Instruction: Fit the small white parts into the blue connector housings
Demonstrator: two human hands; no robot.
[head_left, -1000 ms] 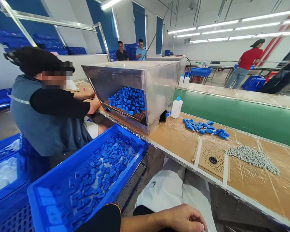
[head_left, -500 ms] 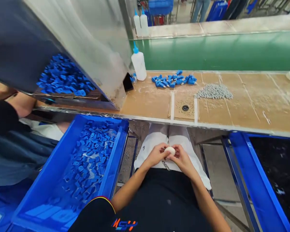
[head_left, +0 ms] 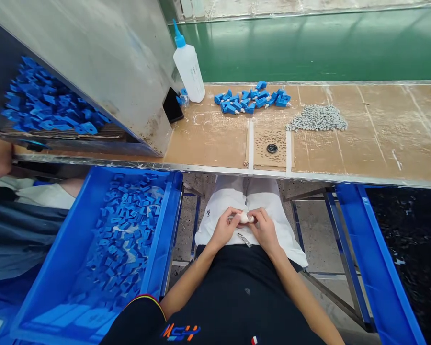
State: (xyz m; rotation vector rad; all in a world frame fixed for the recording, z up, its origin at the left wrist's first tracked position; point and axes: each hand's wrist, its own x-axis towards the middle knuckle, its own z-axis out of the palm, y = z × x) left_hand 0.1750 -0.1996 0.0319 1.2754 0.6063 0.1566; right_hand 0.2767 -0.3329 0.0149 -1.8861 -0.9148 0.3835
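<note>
Over my lap, my left hand point(head_left: 227, 227) and my right hand point(head_left: 265, 230) are close together, fingers bent around a small white rounded object point(head_left: 243, 218). Its kind I cannot make out; the fingers cover part of it. A narrower whitish bit shows at the right fingertips. Beyond my knees, on the cardboard-topped bench, lie a round black piece point(head_left: 272, 148), a heap of small grey pieces point(head_left: 318, 118) and a loose group of blue plastic parts point(head_left: 253, 99).
A white bottle with a blue nozzle point(head_left: 188, 69) stands by a metal housing point(head_left: 125, 62) holding more blue parts. A blue bin point(head_left: 167, 239) of blue parts is at left, another bin point(head_left: 384, 268) with dark contents at right. A person sits at far left.
My view has tipped down and come nearer the bench. The white object, earlier one smooth oval between both hands, now looks uneven, and my fingers have shifted around it.
</note>
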